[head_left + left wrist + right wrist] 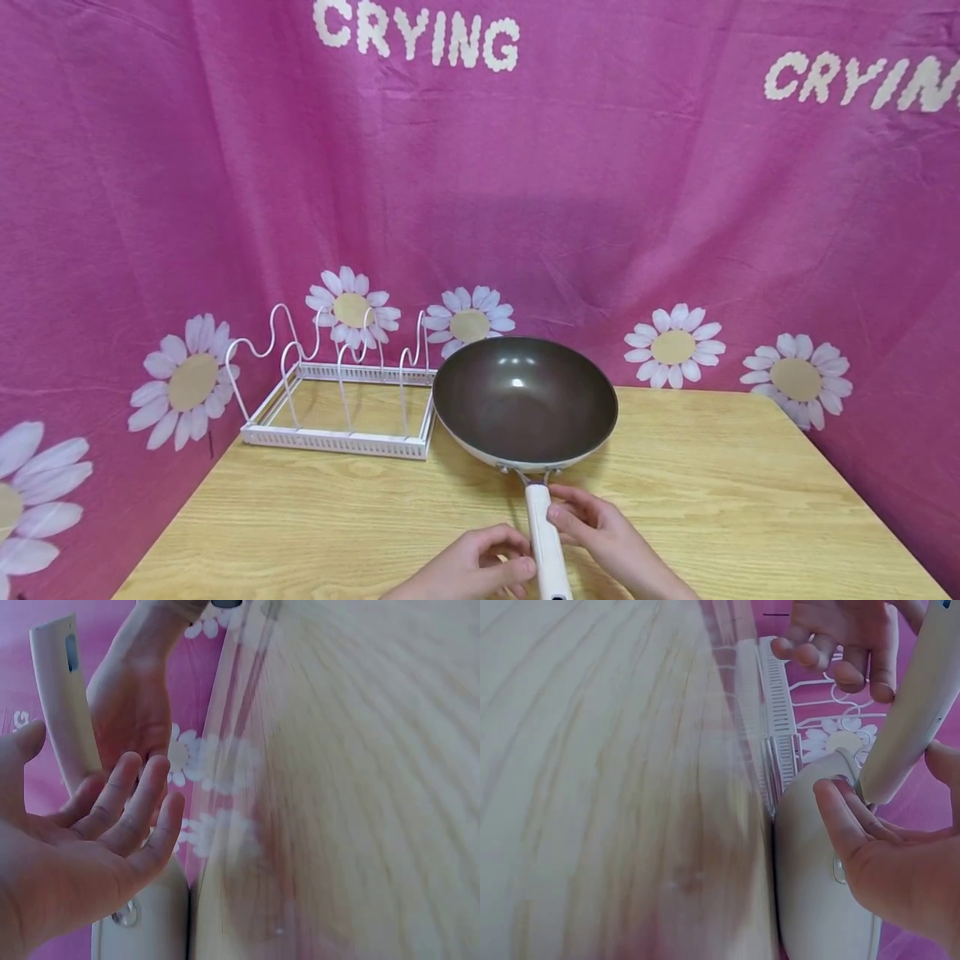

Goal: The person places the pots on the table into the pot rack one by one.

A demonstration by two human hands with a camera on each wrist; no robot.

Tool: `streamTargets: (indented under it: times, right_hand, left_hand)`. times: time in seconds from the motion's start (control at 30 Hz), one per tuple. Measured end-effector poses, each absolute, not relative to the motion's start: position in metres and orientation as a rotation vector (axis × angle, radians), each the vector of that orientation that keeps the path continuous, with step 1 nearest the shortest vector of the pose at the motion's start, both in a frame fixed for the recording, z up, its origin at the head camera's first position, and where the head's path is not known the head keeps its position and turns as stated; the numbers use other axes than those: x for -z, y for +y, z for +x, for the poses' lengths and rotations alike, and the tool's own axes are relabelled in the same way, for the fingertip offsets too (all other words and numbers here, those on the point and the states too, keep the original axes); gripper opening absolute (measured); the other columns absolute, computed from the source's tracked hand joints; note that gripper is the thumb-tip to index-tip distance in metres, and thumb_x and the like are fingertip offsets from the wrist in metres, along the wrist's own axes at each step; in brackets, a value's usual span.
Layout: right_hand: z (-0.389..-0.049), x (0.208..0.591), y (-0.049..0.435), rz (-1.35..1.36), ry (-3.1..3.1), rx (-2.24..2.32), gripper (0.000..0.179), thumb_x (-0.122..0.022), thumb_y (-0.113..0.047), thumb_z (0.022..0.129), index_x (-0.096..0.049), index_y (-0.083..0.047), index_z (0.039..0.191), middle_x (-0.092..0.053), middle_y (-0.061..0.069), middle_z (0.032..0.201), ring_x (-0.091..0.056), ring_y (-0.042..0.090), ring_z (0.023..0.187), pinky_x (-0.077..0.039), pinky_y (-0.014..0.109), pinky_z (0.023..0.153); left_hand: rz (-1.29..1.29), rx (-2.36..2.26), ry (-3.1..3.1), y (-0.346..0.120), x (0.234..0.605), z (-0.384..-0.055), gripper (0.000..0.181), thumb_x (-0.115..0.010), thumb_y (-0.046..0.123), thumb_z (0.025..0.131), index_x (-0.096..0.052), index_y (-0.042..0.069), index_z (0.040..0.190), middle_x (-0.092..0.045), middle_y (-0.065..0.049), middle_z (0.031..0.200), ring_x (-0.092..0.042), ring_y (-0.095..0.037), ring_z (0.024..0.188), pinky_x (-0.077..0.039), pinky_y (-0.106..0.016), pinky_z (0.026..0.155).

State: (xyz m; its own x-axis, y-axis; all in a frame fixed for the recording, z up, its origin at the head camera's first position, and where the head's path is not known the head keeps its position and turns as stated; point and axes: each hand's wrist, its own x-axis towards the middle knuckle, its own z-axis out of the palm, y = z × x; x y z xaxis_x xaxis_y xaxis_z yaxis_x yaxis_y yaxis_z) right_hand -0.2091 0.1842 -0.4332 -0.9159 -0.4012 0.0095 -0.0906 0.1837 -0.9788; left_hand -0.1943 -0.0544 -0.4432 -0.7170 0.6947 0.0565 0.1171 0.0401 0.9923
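Note:
A frying pan (525, 408) with a dark inside and cream outside rests on the table, its cream handle (547, 542) pointing toward me. Left of the handle is my left hand (480, 562), fingers loosely bent and thumb close to the handle's side. My right hand (600, 529) is on the other side, its thumb at the handle's edge and its fingers reaching near the handle's upper end. In the left wrist view, the left fingers (124, 799) spread loosely below the handle. The right wrist view shows the right fingers (847, 821) fairly straight beneath the handle's base.
Left of the pan stands a white wire rack (337, 446) with several wavy upright dividers, its right end close to the pan's rim. Behind the wooden table (712, 492) hangs a pink cloth (570, 192) printed with daisies and lettering.

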Motion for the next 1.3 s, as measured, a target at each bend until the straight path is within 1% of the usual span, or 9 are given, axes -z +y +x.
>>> streamTargets:
  times: [0.2,0.37,0.47,0.57,0.63,0.9,1.03,1.13,1.3]
  right_hand:
    - [-0.208,0.436,0.182,-0.445,2.167,1.807,0.065,-0.049,-0.027,0.104,-0.024,0.014,0.149,-0.058,0.022,0.131,-0.065,0.017,0.109,-0.054,0.026,0.091]
    - [-0.207,0.436,0.180,-0.429,2.150,1.822,0.068,-0.048,-0.029,0.105,-0.019,0.013,0.151,-0.052,0.028,0.137,-0.064,0.023,0.113,-0.053,0.036,0.097]
    - [-0.206,0.437,0.178,-0.423,2.108,1.845,0.070,-0.048,-0.029,0.105,-0.016,0.012,0.152,-0.048,0.029,0.141,-0.061,0.021,0.115,-0.052,0.036,0.098]
    - [-0.205,0.437,0.177,-0.431,2.024,1.887,0.072,-0.047,-0.027,0.105,-0.010,0.012,0.153,-0.048,0.027,0.140,-0.059,0.014,0.116,-0.052,0.029,0.097]
    - [-0.204,0.437,0.176,-0.454,1.961,1.921,0.073,-0.046,-0.025,0.105,-0.006,0.012,0.153,-0.046,0.028,0.142,-0.057,0.013,0.117,-0.050,0.026,0.096]
    - [-0.200,0.436,0.169,-0.412,1.905,1.982,0.075,-0.049,-0.025,0.104,-0.004,0.007,0.155,-0.041,0.030,0.146,-0.055,0.025,0.123,-0.048,0.030,0.098]
    - [-0.200,0.435,0.166,-0.371,1.888,2.001,0.078,-0.053,-0.025,0.102,-0.003,0.005,0.155,-0.050,0.024,0.139,-0.058,0.023,0.117,-0.048,0.032,0.096]
    - [-0.200,0.435,0.166,-0.377,1.876,2.003,0.079,-0.053,-0.023,0.102,-0.002,0.006,0.154,-0.058,0.014,0.129,-0.061,0.022,0.112,-0.048,0.032,0.095]
    - [-0.200,0.435,0.167,-0.355,1.842,2.006,0.080,-0.055,-0.023,0.101,-0.001,0.003,0.155,-0.061,0.008,0.124,-0.062,0.019,0.107,-0.049,0.032,0.093]
  left_hand:
    - [0.709,-1.779,1.812,-0.046,0.443,-0.182,0.042,-0.061,0.034,0.098,-0.050,0.002,0.123,-0.064,0.002,0.097,-0.063,-0.007,0.084,-0.052,-0.021,0.076]
    - [0.604,-1.844,1.785,-0.038,0.444,-0.174,0.041,-0.062,0.033,0.097,-0.046,0.006,0.123,-0.066,0.002,0.089,-0.063,-0.007,0.079,-0.051,-0.020,0.070]
    - [0.550,-1.895,1.734,-0.034,0.444,-0.169,0.045,-0.063,0.031,0.096,-0.043,0.005,0.127,-0.066,0.001,0.087,-0.063,-0.008,0.076,-0.051,-0.021,0.069]
    - [0.488,-1.956,1.630,-0.030,0.445,-0.165,0.050,-0.064,0.028,0.095,-0.038,0.005,0.132,-0.067,-0.001,0.091,-0.065,-0.010,0.078,-0.052,-0.022,0.070]
    - [0.448,-1.995,1.559,-0.028,0.446,-0.163,0.054,-0.064,0.026,0.095,-0.035,0.005,0.134,-0.068,-0.003,0.097,-0.066,-0.011,0.082,-0.053,-0.023,0.073]
    - [0.329,-2.097,1.437,-0.023,0.448,-0.160,0.064,-0.070,0.023,0.089,-0.035,0.001,0.137,-0.070,-0.009,0.110,-0.067,-0.015,0.090,-0.055,-0.027,0.079]
    - [0.266,-2.116,1.444,-0.020,0.446,-0.158,0.066,-0.071,0.016,0.085,-0.036,-0.001,0.139,-0.070,-0.011,0.110,-0.067,-0.019,0.094,-0.055,-0.030,0.082]
    - [0.225,-2.121,1.462,-0.017,0.444,-0.156,0.068,-0.071,0.012,0.083,-0.036,-0.002,0.139,-0.070,-0.011,0.109,-0.067,-0.020,0.095,-0.055,-0.031,0.083]
    - [0.160,-2.122,1.428,-0.013,0.438,-0.153,0.064,-0.065,0.008,0.082,-0.036,-0.003,0.138,-0.072,-0.015,0.105,-0.067,-0.018,0.088,-0.055,-0.028,0.079]
